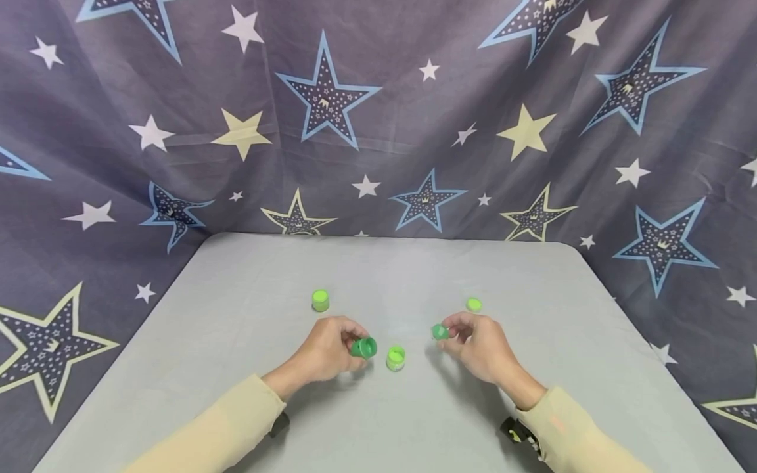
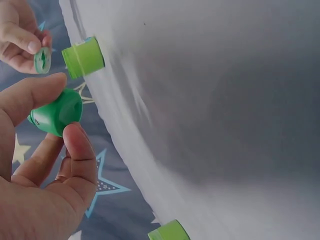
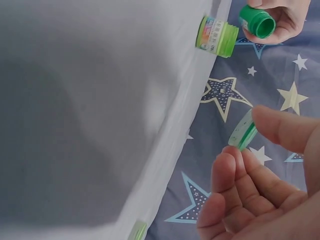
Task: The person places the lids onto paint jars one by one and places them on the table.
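Note:
My left hand (image 1: 332, 347) grips a dark green jar (image 1: 365, 348) between thumb and fingers, its uncovered mouth tipped toward me. The left wrist view shows the rounded base of this green jar (image 2: 69, 111). With thumb and fingertips, my right hand (image 1: 480, 343) pinches a green lid (image 1: 440, 332), held apart from the jar. Seen nearly edge-on in the right wrist view, the lid (image 3: 243, 131) has a pale inner side. Between the hands, an uncovered lime green jar (image 1: 395, 359) stands upright on the table; the right wrist view shows its printed label (image 3: 212, 36).
On the grey-covered table (image 1: 378, 420), another lime green jar (image 1: 321, 301) with its top covered stands beyond my left hand. A lime green lid (image 1: 474, 304) lies flat just beyond my right hand. A dark star-patterned cloth (image 1: 378, 164) hangs behind the table's far edge.

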A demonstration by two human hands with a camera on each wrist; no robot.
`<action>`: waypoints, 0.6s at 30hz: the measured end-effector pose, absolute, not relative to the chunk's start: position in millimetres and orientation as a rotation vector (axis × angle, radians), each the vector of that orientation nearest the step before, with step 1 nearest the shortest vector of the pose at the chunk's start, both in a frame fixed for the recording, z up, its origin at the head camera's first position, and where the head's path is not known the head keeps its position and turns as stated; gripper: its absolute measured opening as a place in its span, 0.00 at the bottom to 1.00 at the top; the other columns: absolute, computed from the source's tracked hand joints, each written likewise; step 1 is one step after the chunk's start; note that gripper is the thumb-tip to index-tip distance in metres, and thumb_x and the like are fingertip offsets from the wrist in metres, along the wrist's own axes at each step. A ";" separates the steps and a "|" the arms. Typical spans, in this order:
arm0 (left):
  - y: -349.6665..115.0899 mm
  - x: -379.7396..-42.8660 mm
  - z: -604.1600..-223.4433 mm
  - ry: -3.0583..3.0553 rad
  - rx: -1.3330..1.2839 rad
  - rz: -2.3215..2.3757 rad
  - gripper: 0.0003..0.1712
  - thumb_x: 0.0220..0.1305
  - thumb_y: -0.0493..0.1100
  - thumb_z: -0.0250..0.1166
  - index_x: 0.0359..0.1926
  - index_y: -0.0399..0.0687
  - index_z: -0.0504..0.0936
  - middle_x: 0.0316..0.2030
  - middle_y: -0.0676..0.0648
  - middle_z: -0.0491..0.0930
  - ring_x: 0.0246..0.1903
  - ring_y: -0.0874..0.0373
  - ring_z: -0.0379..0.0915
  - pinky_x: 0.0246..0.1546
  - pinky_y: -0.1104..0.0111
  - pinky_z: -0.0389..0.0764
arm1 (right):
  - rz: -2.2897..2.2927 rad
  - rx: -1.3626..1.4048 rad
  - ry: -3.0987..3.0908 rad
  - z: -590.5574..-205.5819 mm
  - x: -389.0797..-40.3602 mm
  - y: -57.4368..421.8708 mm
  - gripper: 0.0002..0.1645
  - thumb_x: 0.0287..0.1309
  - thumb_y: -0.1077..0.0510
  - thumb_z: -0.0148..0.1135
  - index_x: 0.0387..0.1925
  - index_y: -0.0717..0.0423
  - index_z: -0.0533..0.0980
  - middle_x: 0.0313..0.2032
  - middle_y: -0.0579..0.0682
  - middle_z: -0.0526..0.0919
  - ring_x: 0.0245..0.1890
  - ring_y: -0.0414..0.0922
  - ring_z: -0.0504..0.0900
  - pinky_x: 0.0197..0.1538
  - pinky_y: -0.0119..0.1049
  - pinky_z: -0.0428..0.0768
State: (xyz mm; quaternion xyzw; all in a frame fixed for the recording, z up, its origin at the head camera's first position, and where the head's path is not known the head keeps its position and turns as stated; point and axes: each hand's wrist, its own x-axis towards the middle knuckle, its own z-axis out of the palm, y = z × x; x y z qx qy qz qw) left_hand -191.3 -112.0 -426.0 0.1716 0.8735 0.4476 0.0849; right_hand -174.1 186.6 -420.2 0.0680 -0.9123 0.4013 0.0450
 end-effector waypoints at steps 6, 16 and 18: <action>-109.5 -186.3 -426.0 2.608 0.554 1.323 0.19 0.44 0.30 0.81 0.40 0.44 0.87 0.32 0.52 0.81 0.32 0.57 0.77 0.32 0.69 0.82 | 1.238 0.234 -2.756 -418.7 -169.0 183.8 0.14 0.51 0.60 0.79 0.41 0.52 0.85 0.31 0.43 0.83 0.32 0.39 0.79 0.35 0.32 0.76; -106.0 -181.1 -424.8 2.617 0.600 1.318 0.20 0.43 0.29 0.81 0.40 0.42 0.88 0.33 0.52 0.80 0.31 0.59 0.76 0.31 0.69 0.82 | 1.274 0.273 -2.741 -417.0 -160.8 175.8 0.15 0.49 0.61 0.79 0.40 0.50 0.84 0.30 0.40 0.83 0.32 0.40 0.79 0.37 0.33 0.76; -104.9 -180.0 -424.9 2.618 0.610 1.318 0.19 0.43 0.29 0.82 0.39 0.42 0.88 0.33 0.52 0.80 0.31 0.59 0.76 0.31 0.69 0.82 | 1.278 0.301 -2.733 -416.8 -159.7 174.5 0.15 0.50 0.61 0.79 0.40 0.50 0.84 0.31 0.40 0.84 0.32 0.40 0.79 0.37 0.33 0.76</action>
